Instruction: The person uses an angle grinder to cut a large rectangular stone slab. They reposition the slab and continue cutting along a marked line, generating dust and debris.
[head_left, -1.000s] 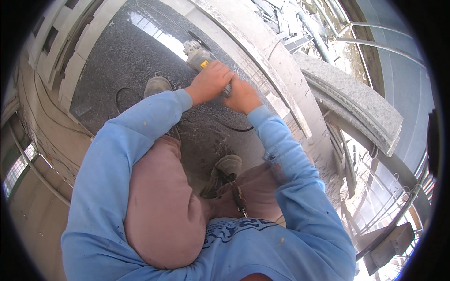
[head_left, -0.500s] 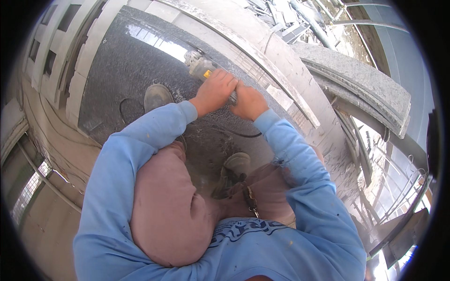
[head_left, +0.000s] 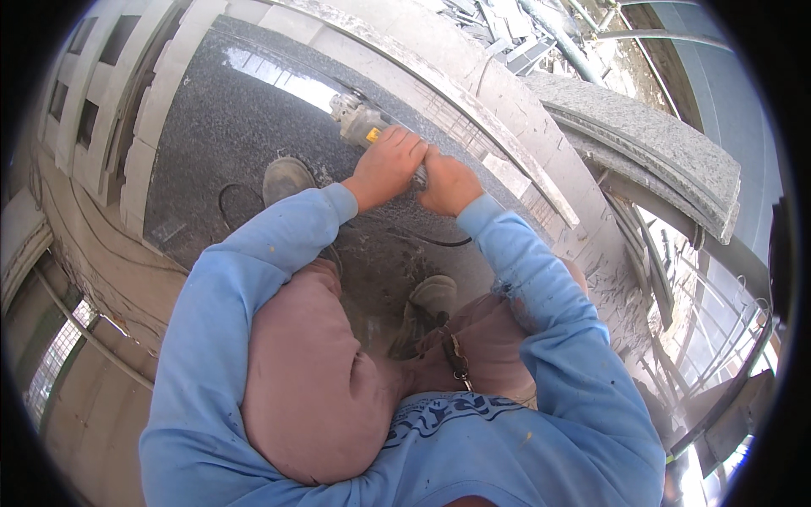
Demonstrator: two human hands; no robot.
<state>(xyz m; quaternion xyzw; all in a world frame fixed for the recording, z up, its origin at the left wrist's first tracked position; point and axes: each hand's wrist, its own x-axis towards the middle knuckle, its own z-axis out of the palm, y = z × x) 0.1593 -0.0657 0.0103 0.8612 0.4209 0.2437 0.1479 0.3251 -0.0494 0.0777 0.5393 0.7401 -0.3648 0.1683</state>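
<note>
Both my hands are closed round an angle grinder (head_left: 358, 123), grey with a yellow patch on its body. My left hand (head_left: 387, 167) wraps the middle of the body. Behind it, my right hand (head_left: 449, 181) grips the rear end. The grinder's head and its disc lie by the far edge of a dark speckled stone slab (head_left: 203, 135), over its shiny strip. Whether the disc touches the stone, I cannot tell. A black cord (head_left: 431, 242) curves across the slab below my hands.
My shoe (head_left: 287, 179) rests on the slab. A long pale strip (head_left: 507, 152) runs beyond its far edge. Grey stone slabs (head_left: 642, 135) are stacked at the right, with broken pieces (head_left: 524, 42) at the far right. A pale slatted frame (head_left: 97, 93) stands at the left.
My hands and the grinder stay almost in place, both hands still closed on it. The whole view has shifted very slightly.
</note>
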